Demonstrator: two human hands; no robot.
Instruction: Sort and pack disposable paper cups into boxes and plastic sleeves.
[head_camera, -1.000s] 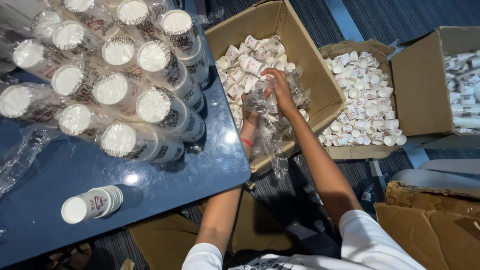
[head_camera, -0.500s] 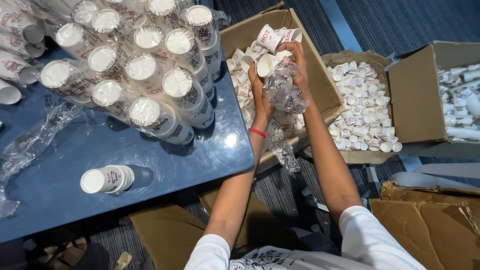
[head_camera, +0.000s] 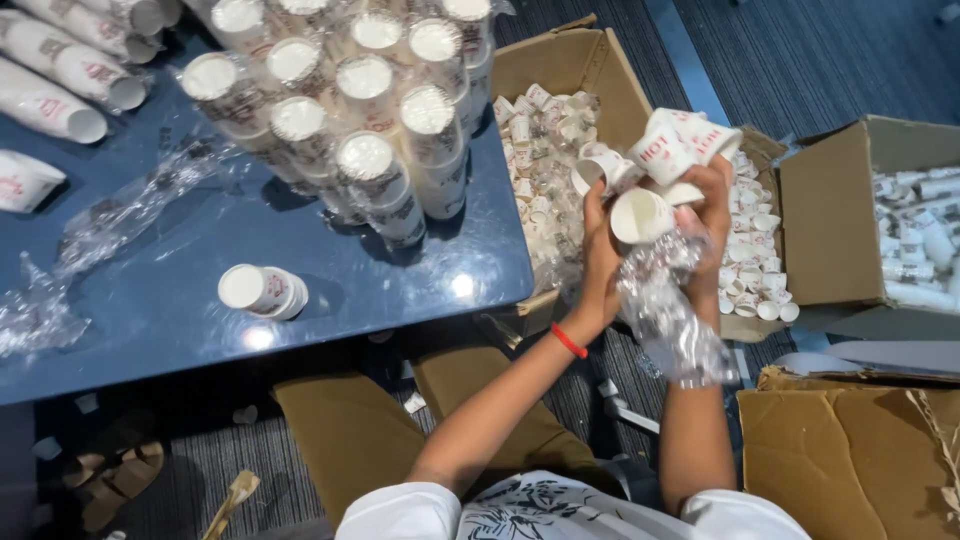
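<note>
Both my hands are raised over the cardboard box (head_camera: 570, 65) of small white paper cups. My left hand (head_camera: 603, 250), with a red band on its wrist, and my right hand (head_camera: 713, 205) together hold a loose bunch of paper cups (head_camera: 660, 165) spilling out of a crumpled clear plastic wrapper (head_camera: 670, 310). The wrapper hangs down between my forearms. One cup's open mouth faces the camera. Some cups in the bunch carry red print.
A dark blue table (head_camera: 200, 300) at left carries several upright wrapped stacks of cups (head_camera: 365, 150), one short stack lying alone (head_camera: 262, 290) and empty plastic wrappers (head_camera: 110, 235). More boxes of cups (head_camera: 755, 250) stand at right. A flattened carton (head_camera: 850, 450) lies at lower right.
My hands have lifted the wrapped bunch of cups up out of the box and toward me. The cups have come loose at the wrapper's top.
</note>
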